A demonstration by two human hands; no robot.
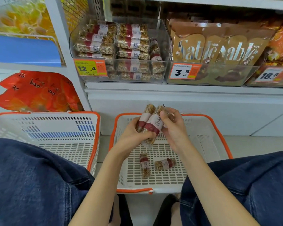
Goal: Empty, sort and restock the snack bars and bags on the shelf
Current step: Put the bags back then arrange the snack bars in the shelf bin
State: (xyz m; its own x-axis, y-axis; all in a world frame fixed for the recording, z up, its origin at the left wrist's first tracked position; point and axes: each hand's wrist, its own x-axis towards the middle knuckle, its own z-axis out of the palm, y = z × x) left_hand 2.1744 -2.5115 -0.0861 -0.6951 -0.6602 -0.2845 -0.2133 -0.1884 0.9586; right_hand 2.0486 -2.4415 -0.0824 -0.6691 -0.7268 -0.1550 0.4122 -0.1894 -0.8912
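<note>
- The left hand (pixel 134 134) grips a bundle of snack bars (pixel 151 123) from below, fingers curled around the lower ends, so the bars stay together as 1 stack.
- The right hand (pixel 173 128) pinches the upper side of the same bundle, probably to steady or align it.
- The bundle is held above the right basket (pixel 207 128), where 2 more bars (pixel 155 163) already lie on the floor of it. I judge that this basket collects the bars.
- The left basket (pixel 91 137) stands just beside it and holds nothing I can see, perhaps kept for the bags.
- The clear bin (pixel 166 46) on the shelf is mostly full of bars, so emptying seems at an early stage.
- The brown bags (pixel 216 48) sit in the next bin, untouched.
</note>
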